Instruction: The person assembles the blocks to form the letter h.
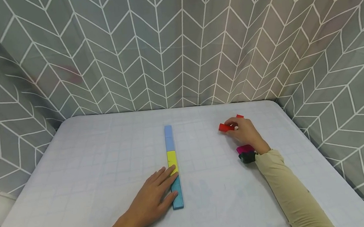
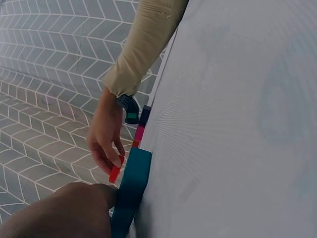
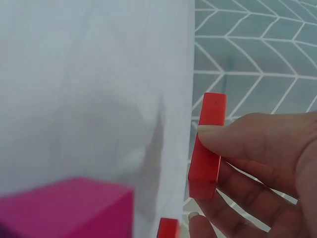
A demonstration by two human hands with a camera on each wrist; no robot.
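Note:
My right hand [image 1: 243, 131] pinches a red block [image 3: 208, 153] between thumb and fingers, held above the table at the right. A second red block [image 1: 240, 116] lies just beyond that hand. Under the right wrist sits a magenta block [image 1: 244, 149], partly hidden. On the left, a straight row runs away from me: a teal block [image 1: 177, 201] nearest, a yellow block [image 1: 171, 158] in the middle, light blue blocks [image 1: 169, 138] at the far end. My left hand [image 1: 152, 200] rests against this row with fingers extended, fingertips on the yellow part and thumb on the teal.
The table [image 1: 90, 155] wears a pale cloth with faint grid lines. Patterned grey curtains [image 1: 169, 49] enclose its back and sides. A dark navy block [image 2: 144, 116] stands near the magenta one. A dark device [image 2: 130, 110] is strapped to the right wrist.

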